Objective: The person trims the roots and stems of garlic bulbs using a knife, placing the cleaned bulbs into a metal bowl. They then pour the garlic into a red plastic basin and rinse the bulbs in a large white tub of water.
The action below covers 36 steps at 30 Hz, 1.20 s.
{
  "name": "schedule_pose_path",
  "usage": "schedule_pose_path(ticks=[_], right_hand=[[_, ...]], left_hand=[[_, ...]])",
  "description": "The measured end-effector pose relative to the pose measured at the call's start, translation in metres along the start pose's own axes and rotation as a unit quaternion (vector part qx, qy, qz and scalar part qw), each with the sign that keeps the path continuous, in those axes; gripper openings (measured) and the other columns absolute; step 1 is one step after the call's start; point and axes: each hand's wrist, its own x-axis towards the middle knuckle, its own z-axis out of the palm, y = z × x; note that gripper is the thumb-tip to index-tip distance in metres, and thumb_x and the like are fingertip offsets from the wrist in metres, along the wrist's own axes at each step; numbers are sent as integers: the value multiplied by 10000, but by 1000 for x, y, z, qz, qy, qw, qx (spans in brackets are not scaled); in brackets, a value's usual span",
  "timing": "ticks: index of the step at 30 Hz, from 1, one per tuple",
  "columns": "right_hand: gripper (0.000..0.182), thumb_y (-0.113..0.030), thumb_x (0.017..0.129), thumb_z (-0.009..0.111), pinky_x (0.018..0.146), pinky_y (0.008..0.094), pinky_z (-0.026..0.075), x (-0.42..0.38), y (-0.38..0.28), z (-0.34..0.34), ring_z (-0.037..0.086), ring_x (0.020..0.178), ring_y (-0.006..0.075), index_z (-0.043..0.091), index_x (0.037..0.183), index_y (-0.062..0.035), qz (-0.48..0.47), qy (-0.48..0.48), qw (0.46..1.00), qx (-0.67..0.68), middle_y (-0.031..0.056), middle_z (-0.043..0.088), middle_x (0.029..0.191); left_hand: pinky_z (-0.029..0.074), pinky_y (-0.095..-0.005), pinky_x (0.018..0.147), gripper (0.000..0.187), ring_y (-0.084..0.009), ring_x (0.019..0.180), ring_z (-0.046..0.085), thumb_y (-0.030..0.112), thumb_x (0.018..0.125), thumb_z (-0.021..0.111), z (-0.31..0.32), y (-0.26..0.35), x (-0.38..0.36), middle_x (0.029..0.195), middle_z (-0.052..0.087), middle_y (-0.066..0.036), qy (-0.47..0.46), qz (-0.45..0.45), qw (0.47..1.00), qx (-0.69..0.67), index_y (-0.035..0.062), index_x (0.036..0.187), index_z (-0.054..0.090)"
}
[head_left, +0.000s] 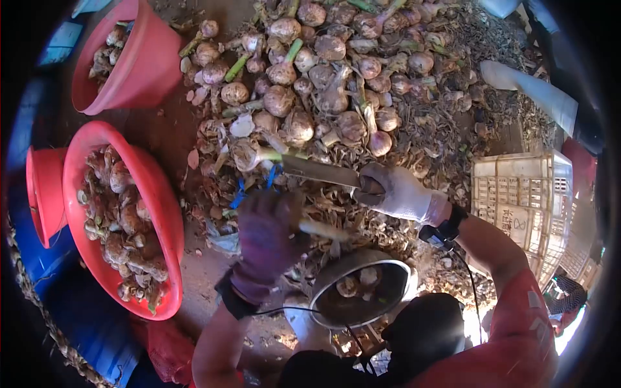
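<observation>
The left hand [268,236], in a purple glove, is closed around an onion, whose pale stalk [323,229] sticks out to the right. The right hand [394,191], in a white glove, is gripped around the handle of a knife [320,171]; the blade is pointed left, just above the left hand. A metal bowl [388,301] with a few bulbs inside is seen below the hands. A heap of onions [323,77] with stalks and dry skins is spread on the ground beyond the knife. Two red basins [165,213] filled with trimmed bulbs are set to the left. A pale plastic crate [524,194] is placed to the right.
</observation>
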Motion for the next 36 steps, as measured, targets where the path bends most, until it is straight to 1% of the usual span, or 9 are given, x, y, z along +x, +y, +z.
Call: schedule_pose_path(ticks=[5,11,13,18,21,28,30,33,36], right_hand=[[379,-339,798,664,624,374,529,15,4,-12,653,673,291,563,1047,-72,-149,51,987,-20,99,648,750],[272,-295,794,647,609,379,531,-50,11,4,648,638,288,595,982,-105,-37,64,997,27,107,643,711],[232,-268,801,615,598,394,529,-85,1,-3,639,617,302,579,967,-110,11,23,998,-52,114,641,715],[271,-262,784,649,660,385,502,-170,-1,-21,614,686,300,553,966,-85,21,51,997,-48,124,612,740],[370,-244,777,648,752,367,521,-207,4,-25,649,803,290,558,1095,-78,29,82,996,-31,119,665,880],[598,-161,765,658,889,309,511,-257,25,-13,629,1023,216,454,1300,14,-64,171,936,301,168,633,1139],[561,-199,779,642,879,340,502,-288,-10,-35,637,990,280,475,1266,23,-28,209,977,-4,162,655,1078],[557,31,762,657,870,292,491,-292,3,-39,546,1081,182,439,1274,49,-24,222,971,89,115,541,1213],[333,-258,795,630,751,408,492,-296,17,-37,633,844,331,563,1042,-44,-141,292,946,-9,165,651,881]], left_hand=[[425,-433,932,638,-331,1088,527,342,623,708,29,-52,10,1148,554,-145,-175,-113,973,96,119,1196,539],[478,-434,876,580,-342,1016,595,413,693,702,50,-61,-93,1222,546,-177,-225,-175,956,74,167,1197,553],[494,-417,843,543,-339,1028,598,389,724,700,32,-48,-116,1165,583,-191,-322,-381,867,-4,140,1185,558],[505,-359,785,382,-271,902,631,177,776,686,-13,-40,-166,1021,634,-146,-69,-265,958,-91,82,1125,566],[492,-258,622,297,-99,776,574,-10,864,539,-83,-7,-163,865,570,4,19,-299,809,-506,83,1145,511],[461,-246,662,392,-107,783,580,207,859,575,-256,138,-230,930,592,-15,100,-333,828,-440,41,1210,526],[464,-246,705,426,-118,823,580,186,840,576,-272,154,-258,962,586,-39,92,-232,846,-471,5,1220,507],[469,-250,731,464,-131,848,576,216,847,582,-277,193,-266,990,584,-58,151,-202,875,-414,-23,1231,480],[452,-246,705,665,-137,807,538,514,879,524,-287,161,-264,1003,546,-99,158,-96,945,-271,-79,1176,476]])
